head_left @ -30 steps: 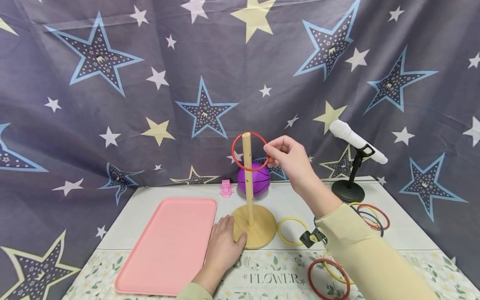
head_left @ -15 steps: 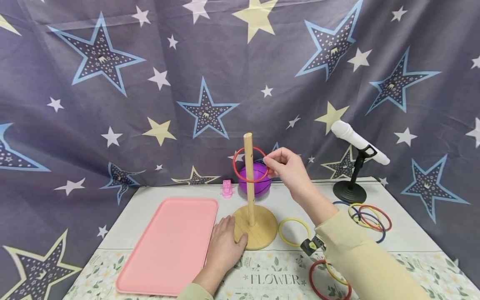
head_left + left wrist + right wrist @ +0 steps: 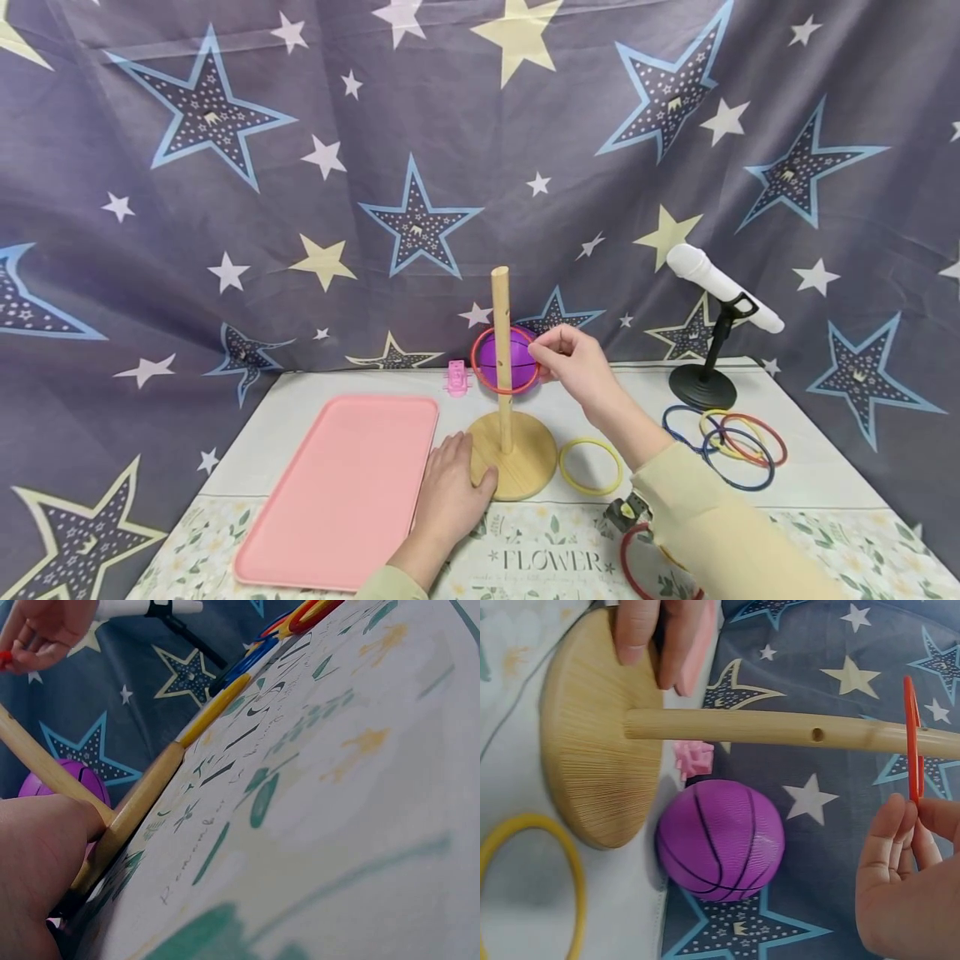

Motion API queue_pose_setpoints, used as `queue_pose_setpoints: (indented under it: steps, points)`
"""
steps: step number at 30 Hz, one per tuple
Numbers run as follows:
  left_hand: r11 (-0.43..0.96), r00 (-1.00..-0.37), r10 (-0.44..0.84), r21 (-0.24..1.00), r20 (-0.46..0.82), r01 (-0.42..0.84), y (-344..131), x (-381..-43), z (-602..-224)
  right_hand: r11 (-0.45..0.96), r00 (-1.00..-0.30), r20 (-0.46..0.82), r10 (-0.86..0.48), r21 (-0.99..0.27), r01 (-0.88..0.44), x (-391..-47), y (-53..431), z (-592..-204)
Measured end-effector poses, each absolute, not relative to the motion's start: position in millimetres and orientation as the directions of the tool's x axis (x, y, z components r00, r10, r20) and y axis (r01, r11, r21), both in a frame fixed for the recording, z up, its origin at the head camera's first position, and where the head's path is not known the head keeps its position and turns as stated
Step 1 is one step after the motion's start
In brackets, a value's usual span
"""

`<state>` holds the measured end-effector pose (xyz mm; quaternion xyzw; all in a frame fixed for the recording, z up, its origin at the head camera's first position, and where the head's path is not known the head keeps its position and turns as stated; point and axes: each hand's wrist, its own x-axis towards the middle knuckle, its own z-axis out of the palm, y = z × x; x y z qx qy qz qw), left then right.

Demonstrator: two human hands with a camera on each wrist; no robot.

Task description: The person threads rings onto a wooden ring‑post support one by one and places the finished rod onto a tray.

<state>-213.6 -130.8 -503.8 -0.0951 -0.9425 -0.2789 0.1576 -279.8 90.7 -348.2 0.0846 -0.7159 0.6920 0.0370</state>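
Red ring (image 3: 912, 739) is around the post (image 3: 501, 304), below its top and well apart from the base (image 3: 525, 467). We judge the threading done and the way down only part done; left for this ring are the lower post and the letting go. We see no other ring on the post. Off it we log a yellow ring (image 3: 579, 892) flat on the table (image 3: 810, 467) just beside the base, a ring pile (image 3: 722, 433) farther right (blue, yellow, red), and a second red ring (image 3: 623, 557) nearer us, partly behind the right sleeve (image 3: 720, 517). With these loose, we judge most of the work remaining.

Grip: right hand (image 3: 576, 365) pinches the ring's right side between thumb and fingers; closed on it, not released. Whether ring touches post, we cannot tell. Left hand (image 3: 453, 492) rests on the base, fingers extended, clasping nothing; we take it as steadying.
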Motion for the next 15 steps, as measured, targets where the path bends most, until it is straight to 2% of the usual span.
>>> queue_pose_setpoints:
  steps: [15]
  points:
    - [0.835,-0.932,0.088,0.484,0.352,0.262,-129.6,-213.5,-502.6,0.09,-0.983,0.144,-0.109,-0.984,-0.154,-280.7,95.7,-380.0]
